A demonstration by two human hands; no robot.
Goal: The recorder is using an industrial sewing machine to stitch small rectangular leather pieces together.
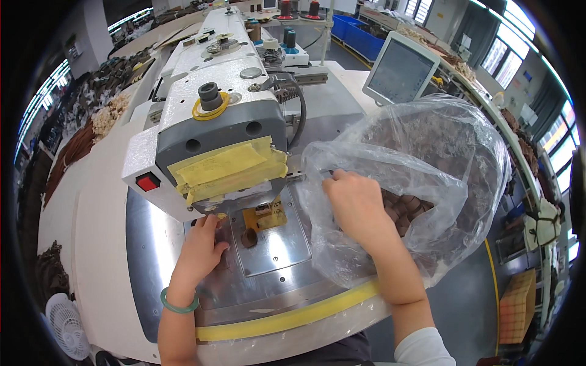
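My left hand (203,243) is at the lower left of the white-and-grey sewing machine (217,131), thumb apart from curved fingers, fingertips under the head's edge. A looped brown strap piece (249,238) sits beside it on the steel plate (274,250), by a yellow fitting (262,216). My right hand (354,201) is closed at the opening of a large clear plastic bag (452,201), fingertips on its folded edge; whether they also hold a piece inside is hidden. Several brown looped pieces (408,210) show in the bag.
A small screen (398,67) stands behind the bag, thread cones (290,38) farther back. Heaped material (110,110) lies on the left, above a white fan (64,320). Blue bins (348,30) line the back aisle; a cardboard box (517,299) is at lower right.
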